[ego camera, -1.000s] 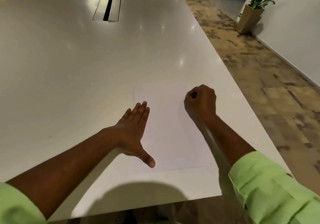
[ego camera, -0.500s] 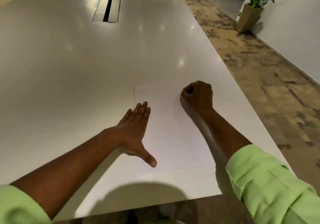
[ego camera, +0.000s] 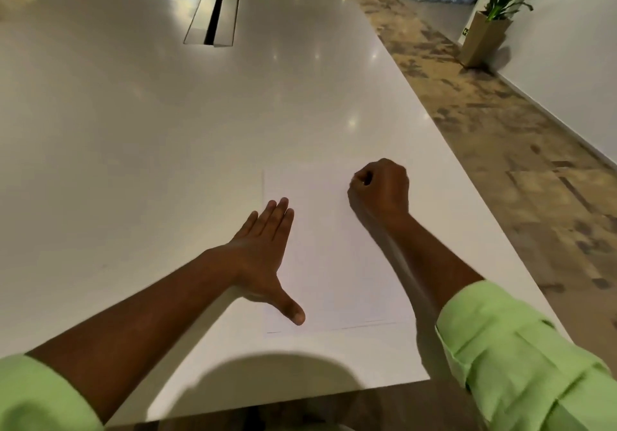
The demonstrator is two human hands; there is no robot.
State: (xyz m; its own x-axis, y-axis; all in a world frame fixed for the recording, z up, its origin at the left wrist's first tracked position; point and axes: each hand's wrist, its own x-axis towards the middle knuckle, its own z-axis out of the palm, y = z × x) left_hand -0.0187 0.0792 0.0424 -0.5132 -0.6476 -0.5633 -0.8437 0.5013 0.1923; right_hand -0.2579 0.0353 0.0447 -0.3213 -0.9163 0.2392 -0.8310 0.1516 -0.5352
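A white sheet of paper (ego camera: 334, 257) lies flat on the white table (ego camera: 167, 147), near the front right corner. My left hand (ego camera: 267, 250) rests flat on the sheet's left edge, fingers straight and together, thumb spread toward me. My right hand (ego camera: 380, 190) is curled into a fist and presses down on the upper right part of the sheet. Nothing shows inside the fist. Both forearms are bare, with light green sleeves rolled up.
A grey cable hatch (ego camera: 213, 16) is set into the table farther back. The table's right edge (ego camera: 467, 177) runs beside a patterned carpet floor (ego camera: 521, 150). A potted plant (ego camera: 490, 20) stands by the white wall at the far right.
My right fist has slid a little up the paper, away from me. My left hand has stayed flat in the same place.
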